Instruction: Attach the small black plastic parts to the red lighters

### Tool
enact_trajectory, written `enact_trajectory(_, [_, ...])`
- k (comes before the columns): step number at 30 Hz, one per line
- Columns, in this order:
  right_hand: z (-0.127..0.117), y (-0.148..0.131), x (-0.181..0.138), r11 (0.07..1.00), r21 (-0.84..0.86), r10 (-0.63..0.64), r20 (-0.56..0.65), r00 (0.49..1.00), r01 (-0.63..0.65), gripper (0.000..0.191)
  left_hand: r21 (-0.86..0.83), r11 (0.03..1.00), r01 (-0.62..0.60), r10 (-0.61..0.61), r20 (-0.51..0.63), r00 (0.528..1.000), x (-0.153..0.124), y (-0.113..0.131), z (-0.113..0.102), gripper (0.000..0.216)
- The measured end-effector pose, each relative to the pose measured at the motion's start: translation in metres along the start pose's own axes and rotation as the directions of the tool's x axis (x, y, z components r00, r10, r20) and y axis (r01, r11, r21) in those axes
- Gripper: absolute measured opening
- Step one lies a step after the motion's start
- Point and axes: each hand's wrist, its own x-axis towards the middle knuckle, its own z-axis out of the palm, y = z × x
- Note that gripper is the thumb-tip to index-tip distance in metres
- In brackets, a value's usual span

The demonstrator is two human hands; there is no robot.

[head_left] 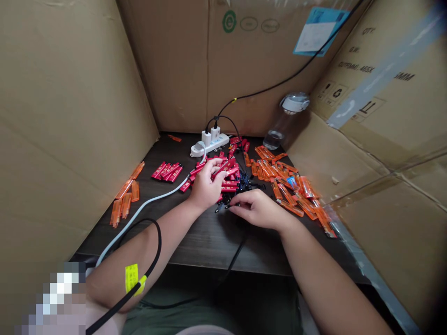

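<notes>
My left hand (206,186) is closed around a bundle of small red sticks (226,168) at the middle of the dark table (206,237). Just right of it, my right hand (256,208) pinches a small black plug end from a tangle of black cable ends (240,186) lying under the red pile. Both forearms reach in from the near edge, the hands almost touching.
A white power strip (209,144) with chargers sits at the back. Red sticks (167,171) lie in a row at left, orange packets (125,195) far left, more orange packets (289,186) at right. A clear bottle (286,122) leans on the cardboard wall (377,139). Cables cross the near edge.
</notes>
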Motion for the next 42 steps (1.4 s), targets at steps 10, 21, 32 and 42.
enact_trajectory(10, [-0.015,-0.009,-0.008,0.988,-0.150,0.096,0.366,0.926,-0.043,0.023,0.371,0.864,-0.341,0.389,-0.060,0.919,-0.005,0.009,-0.006,0.019])
enact_trajectory(21, [-0.010,-0.006,-0.005,0.967,-0.248,0.149,0.382,0.912,-0.054,0.025,0.346,0.854,-0.388,0.417,-0.011,0.909,-0.007,0.010,-0.003,0.016])
enact_trajectory(32, [-0.001,-0.006,0.000,0.982,-0.189,0.059,0.276,0.959,-0.006,0.014,0.338,0.870,-0.359,0.377,0.012,0.926,-0.008,0.012,-0.004,0.017])
enact_trajectory(42, [0.000,-0.003,0.000,0.966,-0.260,0.085,0.289,0.953,-0.007,0.015,0.308,0.887,-0.344,0.357,0.016,0.934,-0.008,0.012,-0.004,0.016])
